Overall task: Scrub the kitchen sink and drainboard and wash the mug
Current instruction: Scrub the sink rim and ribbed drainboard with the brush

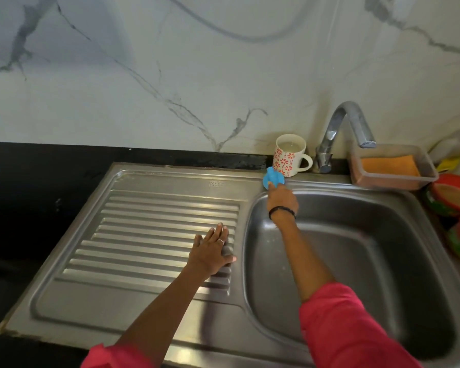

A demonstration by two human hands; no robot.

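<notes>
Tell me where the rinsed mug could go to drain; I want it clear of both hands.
The drainboard is bare left of the left hand, and so is its flat front strip. The sink basin is bare too. The back rim is crowded: the mug, the right hand on a blue scrubber, the tap and a sponge tray.

dim, soft focus, glare on drainboard (154,224) ridges, edges prob. warped by wide-angle.
</notes>
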